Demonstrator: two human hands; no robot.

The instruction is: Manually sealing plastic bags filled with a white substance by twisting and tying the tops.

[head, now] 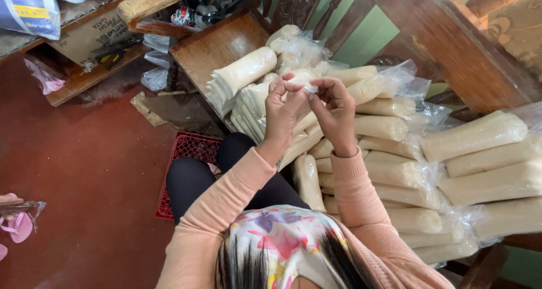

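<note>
Now both hands, left hand (280, 105) and right hand (334, 113), pinch a thin, limp plastic bag mouth (310, 89) above the wooden bench (217, 46), likely soft and slippery.

My hands (307, 105): thin clear plastic bag (309, 89), glossy | rolls (474, 135): pale matt dough in shiny film | tabletop (217, 46): dark polished wood | my sleeves (226, 204): soft matt knit | floor (84, 165): dull red, smooth
</note>
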